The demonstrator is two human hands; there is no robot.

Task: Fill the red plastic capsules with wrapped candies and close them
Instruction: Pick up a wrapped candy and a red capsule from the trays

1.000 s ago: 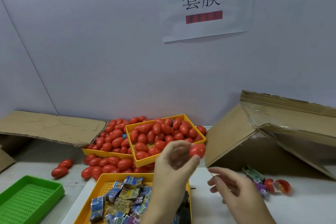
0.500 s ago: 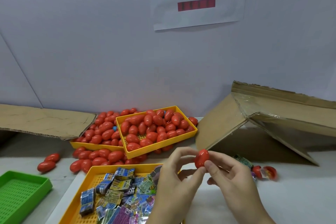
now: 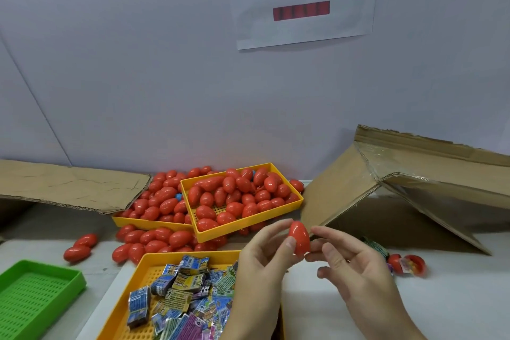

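A closed red capsule [image 3: 299,237] is held upright in the air between both hands. My left hand [image 3: 262,262] pinches it with thumb and fingers on its left side. My right hand [image 3: 356,265] touches its lower right side with fingertips. Below my left hand a yellow tray [image 3: 138,292] holds several wrapped candies [image 3: 179,290]. Farther back two yellow trays, one [image 3: 276,217] overlapping the other [image 3: 149,222], are heaped with red capsules [image 3: 234,196]. Loose capsules [image 3: 154,240] lie on the table in front of them.
A green perforated tray [image 3: 36,292] sits at the lower left. Flattened cardboard [image 3: 69,185] lies at the back left and a tipped cardboard box [image 3: 414,182] at the right. An opened capsule with candy [image 3: 408,263] lies at the right by a wrapper [image 3: 376,247].
My left hand brought the capsule down from above the trays toward the middle. My right hand came up and met it; the capsule now stands upright between both hands.
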